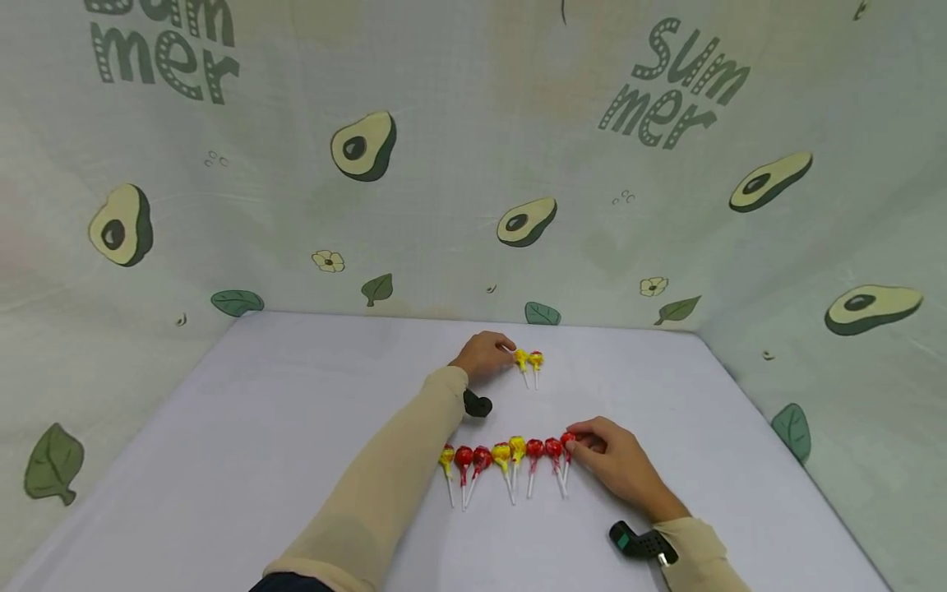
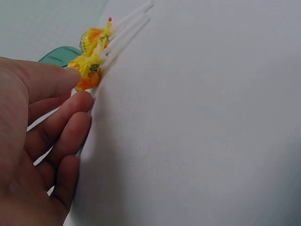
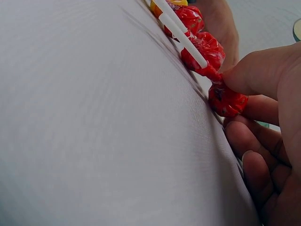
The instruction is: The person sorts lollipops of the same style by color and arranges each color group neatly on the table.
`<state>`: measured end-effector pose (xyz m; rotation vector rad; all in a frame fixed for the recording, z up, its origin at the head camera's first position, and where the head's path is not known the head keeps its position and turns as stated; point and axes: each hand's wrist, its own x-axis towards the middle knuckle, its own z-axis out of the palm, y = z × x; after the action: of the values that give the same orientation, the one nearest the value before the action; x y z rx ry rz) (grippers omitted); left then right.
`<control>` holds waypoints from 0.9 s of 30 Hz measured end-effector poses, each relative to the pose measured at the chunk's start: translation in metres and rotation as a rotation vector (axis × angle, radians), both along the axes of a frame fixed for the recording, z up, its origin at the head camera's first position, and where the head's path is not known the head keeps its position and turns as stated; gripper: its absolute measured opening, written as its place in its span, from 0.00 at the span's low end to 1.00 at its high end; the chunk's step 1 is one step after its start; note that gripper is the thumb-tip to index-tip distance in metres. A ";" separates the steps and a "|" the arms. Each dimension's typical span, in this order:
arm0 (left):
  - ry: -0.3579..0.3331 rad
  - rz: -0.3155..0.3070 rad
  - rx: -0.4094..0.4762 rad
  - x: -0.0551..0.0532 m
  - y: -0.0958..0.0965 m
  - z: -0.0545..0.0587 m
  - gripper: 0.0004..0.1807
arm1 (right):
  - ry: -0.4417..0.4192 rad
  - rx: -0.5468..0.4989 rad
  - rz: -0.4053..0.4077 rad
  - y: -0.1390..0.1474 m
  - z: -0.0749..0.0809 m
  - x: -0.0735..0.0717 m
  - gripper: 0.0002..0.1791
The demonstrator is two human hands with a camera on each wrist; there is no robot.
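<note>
Ten lollipops show on the white table (image 1: pixel 318 386), five yellow and five red, split into a pair and a row. The pair, both yellow, lies near the table's far edge, just right of the centre of the head view: the left hand (image 1: pixel 484 355) pinches the near yellow lollipop (image 1: pixel 521 358) by its head, with the second yellow lollipop (image 1: pixel 536 359) just to its right. In the left wrist view the thumb presses that head at the upper left, and the two sticks point to the top of the frame. The row of eight spans the lower centre of the head view, heads up and sticks down; from left to right it runs one yellow, two red, two yellow, three red. The right hand (image 1: pixel 614 460) grasps the head of the last red lollipop (image 1: pixel 569 439) at the row's right end between thumb and finger. The left sleeve (image 1: pixel 385 477) runs up from the bottom of the frame close to the row's left end. Two black wrist devices (image 1: pixel 642 543) show, one at each wrist. Behind the table, the backdrop (image 1: pixel 444 66) carries five avocados (image 1: pixel 527 222), six leaves (image 1: pixel 54 463), two flowers (image 1: pixel 328 261) and the word "summer" twice
</note>
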<state>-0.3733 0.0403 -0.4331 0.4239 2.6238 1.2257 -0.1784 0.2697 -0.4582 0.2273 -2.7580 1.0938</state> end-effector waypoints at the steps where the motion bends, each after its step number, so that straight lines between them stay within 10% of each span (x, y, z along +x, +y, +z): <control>1: -0.003 -0.005 -0.002 0.000 0.000 -0.001 0.12 | -0.003 0.000 -0.003 0.000 0.000 0.000 0.12; 18: -0.018 -0.120 -0.009 0.027 -0.043 0.026 0.15 | 0.008 -0.014 0.010 0.003 -0.001 0.000 0.13; 27: -0.012 -0.154 -0.011 0.062 -0.070 0.040 0.16 | -0.013 -0.003 0.005 0.001 0.004 -0.002 0.14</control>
<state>-0.3110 -0.0298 -0.3933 0.6022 2.5336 1.1603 -0.1802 0.2703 -0.4547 0.2278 -2.7686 1.1042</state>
